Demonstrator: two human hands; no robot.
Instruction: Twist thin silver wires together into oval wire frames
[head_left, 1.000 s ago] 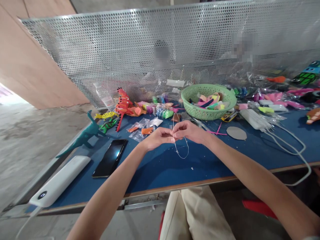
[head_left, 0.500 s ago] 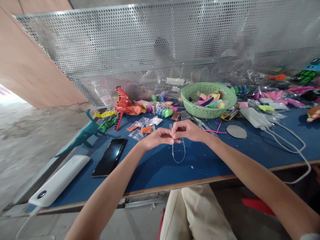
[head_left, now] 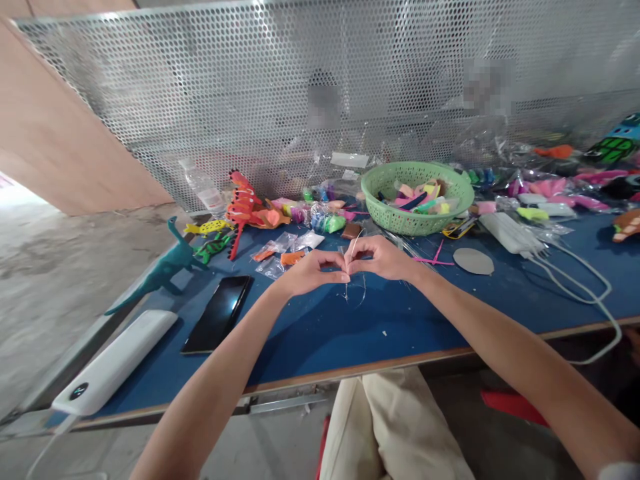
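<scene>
My left hand (head_left: 320, 272) and my right hand (head_left: 377, 259) meet above the blue table (head_left: 320, 340), fingertips pinched together and touching. Between them they hold a thin wire (head_left: 365, 293), pale and bent. One end sticks up above my right fingers, and a curved part with a small twist hangs below. The exact grip points are hidden by the fingers. Just behind my hands are small plastic bags (head_left: 273, 267) with orange clay pieces, and a brown block (head_left: 351, 231).
A green basket (head_left: 395, 220) of coloured clay stands behind my right hand. To the left are a phone (head_left: 217, 313), a white power bank (head_left: 117, 360) and a teal dinosaur figure (head_left: 170, 263). A grey disc (head_left: 473, 261) and white cables (head_left: 575, 287) lie right. A perforated metal screen (head_left: 240, 87) rises behind.
The wire loop hanging below my hands looks smaller and has shifted, with less of it showing. My hands stay pinched together in nearly the same place.
</scene>
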